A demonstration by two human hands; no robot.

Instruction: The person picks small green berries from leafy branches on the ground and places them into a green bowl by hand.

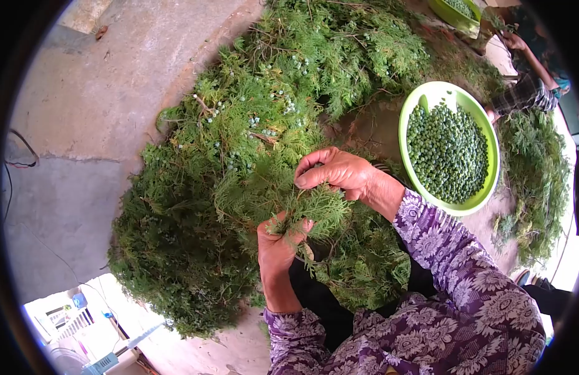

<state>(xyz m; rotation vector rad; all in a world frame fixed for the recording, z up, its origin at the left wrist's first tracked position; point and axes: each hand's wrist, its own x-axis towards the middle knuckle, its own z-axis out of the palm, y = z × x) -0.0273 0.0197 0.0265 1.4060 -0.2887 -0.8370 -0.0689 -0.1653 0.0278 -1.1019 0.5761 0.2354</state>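
Observation:
My left hand (pixel 280 242) is closed around the lower stems of a leafy green conifer sprig (pixel 324 212), which fans out above the fist. Just above it, my right hand (pixel 339 173) is bent over the top of the sprig with thumb and fingers drawn together. Something small and dark shows inside its curled fingers, but I cannot make out what it is. Around both hands spreads a large heap of cut conifer branches (pixel 195 194), with small bluish-green cones (pixel 255 122) scattered among its upper twigs.
Right of my right forearm stands a light green basin (pixel 404 134) holding many small green cones (pixel 449 153). Another green basin (pixel 455 19) is at the top right, near another person's arm (pixel 539 65). More branches (pixel 533 181) lie at the right. Concrete floor (pixel 83 125) borders the heap.

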